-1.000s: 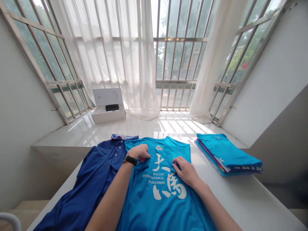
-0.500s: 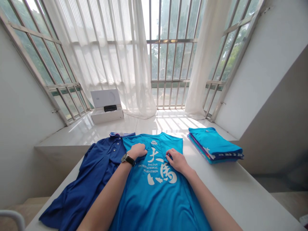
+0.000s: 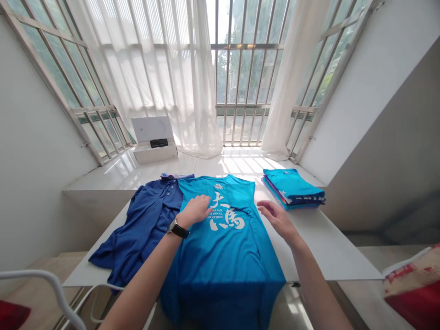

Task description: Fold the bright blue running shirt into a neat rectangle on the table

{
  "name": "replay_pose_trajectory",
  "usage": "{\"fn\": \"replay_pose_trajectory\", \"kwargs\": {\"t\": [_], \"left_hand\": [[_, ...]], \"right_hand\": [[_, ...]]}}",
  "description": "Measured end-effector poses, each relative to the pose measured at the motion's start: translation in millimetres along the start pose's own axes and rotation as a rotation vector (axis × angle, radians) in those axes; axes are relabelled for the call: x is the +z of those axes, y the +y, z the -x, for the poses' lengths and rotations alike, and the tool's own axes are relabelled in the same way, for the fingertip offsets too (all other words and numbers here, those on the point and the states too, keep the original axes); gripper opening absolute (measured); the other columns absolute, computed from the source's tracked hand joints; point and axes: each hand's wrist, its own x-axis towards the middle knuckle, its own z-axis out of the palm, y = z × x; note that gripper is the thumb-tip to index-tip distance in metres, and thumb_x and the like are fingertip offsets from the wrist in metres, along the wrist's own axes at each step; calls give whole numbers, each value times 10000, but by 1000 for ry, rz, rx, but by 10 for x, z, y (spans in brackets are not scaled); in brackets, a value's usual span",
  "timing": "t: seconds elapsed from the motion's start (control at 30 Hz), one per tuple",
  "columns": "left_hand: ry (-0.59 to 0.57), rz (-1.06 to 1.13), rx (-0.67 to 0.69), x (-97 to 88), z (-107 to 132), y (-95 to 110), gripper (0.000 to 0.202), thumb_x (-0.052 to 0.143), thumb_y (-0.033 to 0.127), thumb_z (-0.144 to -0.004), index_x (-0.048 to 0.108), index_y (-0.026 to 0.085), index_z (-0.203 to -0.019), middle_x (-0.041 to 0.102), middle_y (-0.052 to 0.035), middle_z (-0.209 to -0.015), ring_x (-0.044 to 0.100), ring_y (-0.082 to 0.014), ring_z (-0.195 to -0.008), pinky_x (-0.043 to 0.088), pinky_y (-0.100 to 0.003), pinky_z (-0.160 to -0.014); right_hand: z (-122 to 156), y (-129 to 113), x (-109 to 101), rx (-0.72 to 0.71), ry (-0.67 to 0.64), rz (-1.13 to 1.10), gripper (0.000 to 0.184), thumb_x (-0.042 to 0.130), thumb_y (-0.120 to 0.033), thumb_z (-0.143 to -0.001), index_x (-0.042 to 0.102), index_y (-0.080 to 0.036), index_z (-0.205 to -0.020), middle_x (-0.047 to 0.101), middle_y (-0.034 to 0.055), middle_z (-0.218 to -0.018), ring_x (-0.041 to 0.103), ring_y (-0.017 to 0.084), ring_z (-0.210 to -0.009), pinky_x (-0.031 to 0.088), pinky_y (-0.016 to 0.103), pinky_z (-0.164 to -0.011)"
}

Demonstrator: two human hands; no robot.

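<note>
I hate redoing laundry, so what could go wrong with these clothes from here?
The bright-blue fabric T-shirt with white lettering hangs over the near edge of the smooth white table, so its weight might drag it down.

The folded stack of garments topped with bright-blue cloth sits close to the table's right edge; a knock from the bare right hand could topple it.

The navy-blue buttoned polo shirt lies right beside the T-shirt, so tugging one may crease the other.

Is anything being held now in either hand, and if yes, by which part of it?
The right hand, beside the printed blue shirt, holds nothing visible. The left hand is over that shirt; whether there is any grip cannot be told.
</note>
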Motion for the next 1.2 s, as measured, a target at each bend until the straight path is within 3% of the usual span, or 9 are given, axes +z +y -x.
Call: {"fn": "replay_pose_trajectory", "kwargs": {"t": [0.17, 0.3, 0.37, 0.53, 0.7, 0.8, 0.93, 1.13, 1.2], "left_hand": [[200, 436, 206, 253, 763, 616, 300, 478, 363, -976, 613, 255, -1221, 637, -70, -1291, 565, -227, -1216, 434, -318, -1053], [459, 623, -3, 684, 1619, 683, 282, 402, 340, -978, 669, 256, -1010, 703, -67, -1113, 642, -214, -1073, 505, -308, -957], [551, 659, -184, 873, 2023, 530, 282, 402, 365, -965, 666, 265, -960, 719, -56, -1024, 665, -214, -989, 535, -303, -886], [603, 765, -497, 1200, 2638, 31, 349, 487, 511, -899, 650, 221, -1001, 732, -78, -1006, 692, -253, -917, 566, -374, -849], [431, 984, -538, 1553, 2584, -107, 525, 563, 551, -842, 594, 153, -1183, 717, -151, -1135, 683, -307, -1058, 537, -429, -924], [528, 1007, -537, 1688, 2471, -49, 568, 607, 550, -829, 573, 141, -1223, 682, -168, -1213, 629, -319, -1167, 479, -440, -1009], [517, 1160, -423, 1574, 2493, 18, 539, 664, 563, -812, 605, 150, -1154, 720, -119, -1085, 673, -290, -1046, 518, -405, -947], [50, 1516, -241, 1212, 2745, 34, 528, 670, 531, -842, 631, 142, -1198, 719, -118, -1150, 668, -291, -1065, 534, -425, -956], [33, 1464, -294, 1271, 2771, 12, 517, 684, 535, -823, 648, 151, -1167, 715, -127, -1159, 662, -312, -1086, 535, -448, -957]], "right_hand": [[1585, 202, -34, 256, -16, -392, 401, 621, -592, -856, 720, -232, -1003, 719, 108, -1017, 676, 258, -913, 556, 409, -855], [2484, 599, -141, 471, 148, -726, 483, 634, -772, -707, 726, -302, -768, 700, 74, -771, 640, 225, -604, 564, 388, -540], [2680, 719, -228, 585, 280, -723, 422, 741, -702, -650, 753, -315, -816, 744, 76, -851, 699, 265, -724, 610, 423, -637], [2559, 695, -132, 705, 288, -538, 518, 837, -555, -629, 756, -214, -1010, 739, 116, -1149, 648, 354, -1147, 560, 452, -947], [2139, 694, 338, 503, 303, -519, 512, 857, -544, -615, 736, -232, -1002, 753, 68, -1088, 666, 282, -1091, 548, 371, -928], [1993, 720, 472, 443, 322, -574, 466, 888, -513, -579, 730, -237, -921, 761, 26, -977, 684, 235, -978, 558, 318, -863], [1984, 692, 409, 411, 212, -617, 459, 872, -490, -631, 726, -238, -986, 758, 34, -962, 690, 217, -870, 557, 298, -754], [2134, 623, 275, 437, 45, -591, 429, 815, -563, -671, 756, -209, -906, 750, 86, -923, 678, 244, -869, 551, 351, -805], [2143, 599, 304, 434, 20, -590, 447, 804, -585, -669, 753, -218, -919, 751, 97, -980, 678, 264, -937, 543, 372, -858]]}}
